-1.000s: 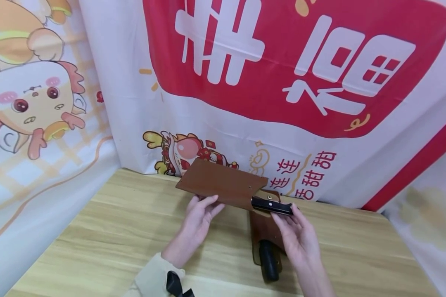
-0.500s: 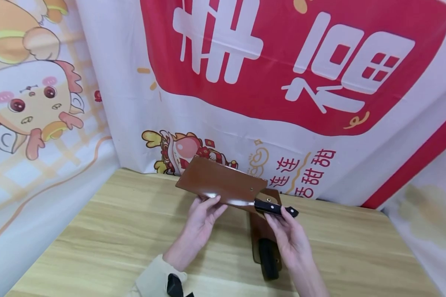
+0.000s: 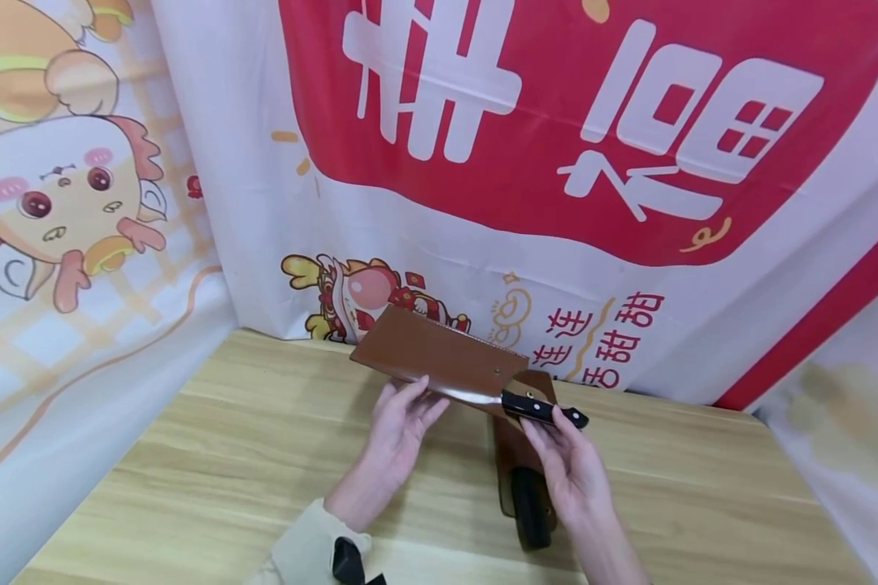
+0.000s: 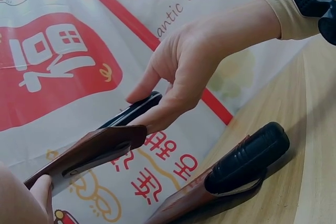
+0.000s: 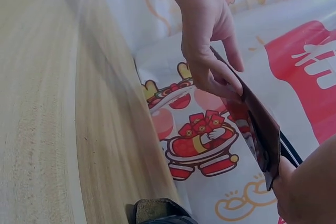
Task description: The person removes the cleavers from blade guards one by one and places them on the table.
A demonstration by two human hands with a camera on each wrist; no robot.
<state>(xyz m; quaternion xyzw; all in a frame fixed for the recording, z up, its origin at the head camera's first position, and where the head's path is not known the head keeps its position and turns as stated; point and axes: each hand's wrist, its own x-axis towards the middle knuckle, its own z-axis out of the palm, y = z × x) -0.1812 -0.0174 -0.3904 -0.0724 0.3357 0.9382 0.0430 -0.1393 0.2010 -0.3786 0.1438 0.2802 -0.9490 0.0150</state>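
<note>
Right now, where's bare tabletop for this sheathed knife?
Bare tabletop: between your left hand and the left cloth; right of your right hand. Crowded: beneath the held knife, where a second sheathed knife lies.

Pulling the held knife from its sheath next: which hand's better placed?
Probably the right hand: its thumb rests on the knife handle, while the left hand holds the near edge of the sheath.

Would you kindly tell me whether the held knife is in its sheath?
In: the brown sheath covers the blade, with the black handle sticking out.
</note>
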